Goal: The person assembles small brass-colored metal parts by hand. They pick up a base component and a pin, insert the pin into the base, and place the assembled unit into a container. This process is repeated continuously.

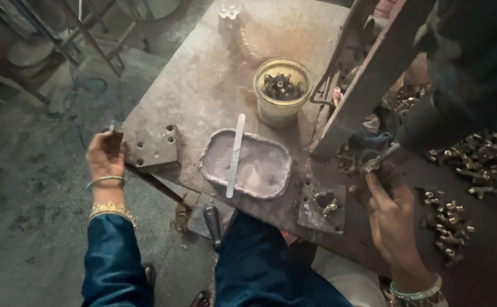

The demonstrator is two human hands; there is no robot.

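A lever handle (pixel 113 140) at the table's left edge is gripped by the left hand (pixel 105 161); a small metal fitting (pixel 377 161) is pinched in the right hand (pixel 390 213), just above the drilled fixture block (pixel 323 206); the fitting is best seated squarely in the block, fingers withdrawn, before the lever is worked; loose fittings (pixel 446 224) lie nearby.

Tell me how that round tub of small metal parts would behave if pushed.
The tub probably feels heavy, being loaded with metal parts. Its wide base suggests sliding rather than tipping. The rough, grimy table would likely resist.
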